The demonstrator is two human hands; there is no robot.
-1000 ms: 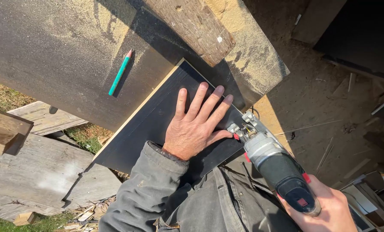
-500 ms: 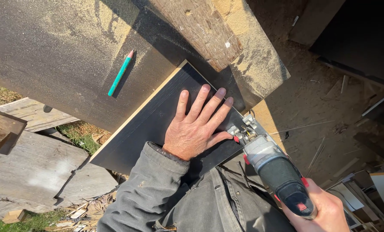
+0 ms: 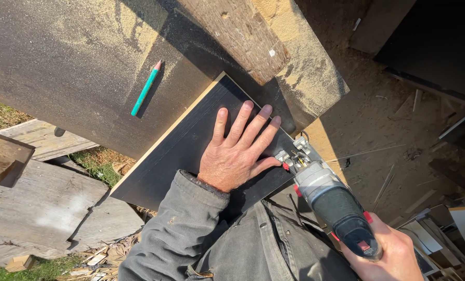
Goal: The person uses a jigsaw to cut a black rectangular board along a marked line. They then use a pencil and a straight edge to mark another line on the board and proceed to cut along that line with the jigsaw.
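left hand: bare | left sleeve: grey, worn jacket, ribbed cuff | right hand: bare

A single head-worn camera looks steeply down from close above the person's own arms. The left hand sits near the middle of the view, the right hand at the lower right corner, partly cut off. Beyond the hands the view reaches a sawdust-strewn board; ground shows on both sides.
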